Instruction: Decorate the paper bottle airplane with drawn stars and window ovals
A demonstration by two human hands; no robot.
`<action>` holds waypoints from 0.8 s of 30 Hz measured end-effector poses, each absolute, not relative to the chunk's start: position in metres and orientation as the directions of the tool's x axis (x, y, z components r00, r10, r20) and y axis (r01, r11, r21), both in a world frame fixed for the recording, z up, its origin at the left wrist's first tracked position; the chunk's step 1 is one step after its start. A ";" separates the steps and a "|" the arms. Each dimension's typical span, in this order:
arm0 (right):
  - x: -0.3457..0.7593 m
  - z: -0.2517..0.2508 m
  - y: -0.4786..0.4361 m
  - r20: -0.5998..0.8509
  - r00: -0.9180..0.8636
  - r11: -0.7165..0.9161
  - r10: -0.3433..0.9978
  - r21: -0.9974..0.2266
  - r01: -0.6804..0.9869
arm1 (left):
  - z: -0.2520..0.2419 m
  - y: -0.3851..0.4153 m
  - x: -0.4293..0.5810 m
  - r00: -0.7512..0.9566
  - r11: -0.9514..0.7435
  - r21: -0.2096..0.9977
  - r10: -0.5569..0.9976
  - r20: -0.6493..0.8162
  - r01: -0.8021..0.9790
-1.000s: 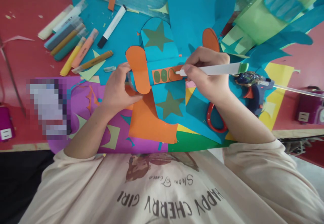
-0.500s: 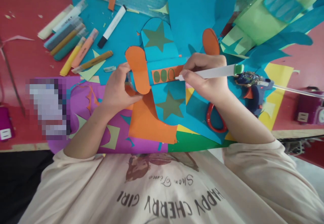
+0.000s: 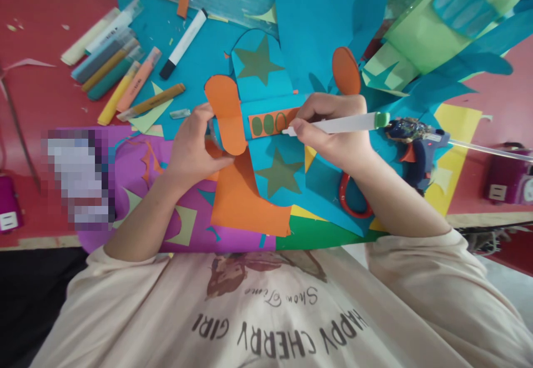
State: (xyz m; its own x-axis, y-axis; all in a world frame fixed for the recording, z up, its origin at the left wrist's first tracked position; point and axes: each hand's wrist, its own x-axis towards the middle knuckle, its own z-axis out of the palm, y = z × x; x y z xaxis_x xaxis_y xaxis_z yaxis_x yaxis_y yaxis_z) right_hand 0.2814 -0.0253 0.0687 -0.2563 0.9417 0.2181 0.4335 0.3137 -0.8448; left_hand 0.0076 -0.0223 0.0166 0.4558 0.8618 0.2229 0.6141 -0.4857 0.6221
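Observation:
A blue paper airplane [image 3: 266, 104] lies in front of me, with a green star on each wing and an orange rounded piece [image 3: 228, 115] across its left end. My left hand [image 3: 195, 149] grips that left end, fingers behind and thumb below. On the plane's body is an orange strip [image 3: 268, 115] with two filled green ovals and an outlined one. My right hand [image 3: 333, 126] is closed round a white marker [image 3: 350, 123] with a green end, its tip at the strip's lower edge. An orange oval [image 3: 346, 70] stands behind my right hand.
Several markers [image 3: 108, 57] lie at the upper left, beside a black-capped marker [image 3: 183, 45]. Red-handled scissors [image 3: 343, 193] are partly under my right forearm. A glue gun [image 3: 422, 157] lies at the right. A blurred-out phone [image 3: 79, 179] is at the left, amid paper scraps.
My right hand has shifted slightly left, and the marker's tip has moved from the outlined oval's right side to its lower edge. My left hand keeps its hold.

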 end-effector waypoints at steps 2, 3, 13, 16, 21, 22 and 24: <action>0.279 0.070 -0.025 0.210 -0.216 0.282 0.953 -0.874 0.396 | 0.018 -0.023 0.008 0.441 -0.462 0.635 0.874 0.206 0.619; 0.279 0.071 -0.025 0.214 -0.195 0.272 0.957 -0.892 0.361 | 0.018 -0.023 0.008 0.443 -0.468 0.630 0.871 0.212 0.619; 0.276 0.068 -0.026 0.293 -0.067 0.299 0.954 -0.900 0.317 | 0.018 -0.023 0.010 0.486 -0.556 0.567 0.825 0.289 0.608; 0.279 0.065 -0.026 0.255 -0.101 0.274 0.962 -0.873 0.404 | 0.021 -0.023 0.010 0.459 -0.476 0.623 0.865 0.204 0.620; 0.283 0.063 -0.025 0.206 -0.180 0.267 0.962 -0.846 0.461 | 0.021 -0.023 0.011 0.438 -0.434 0.676 0.881 0.179 0.596; 0.283 0.064 -0.025 0.203 -0.181 0.267 0.962 -0.839 0.475 | 0.021 -0.023 0.011 0.439 -0.439 0.675 0.879 0.185 0.593; 0.282 0.066 -0.026 0.193 -0.181 0.260 0.964 -0.824 0.503 | 0.019 -0.023 0.010 0.448 -0.458 0.664 0.871 0.202 0.591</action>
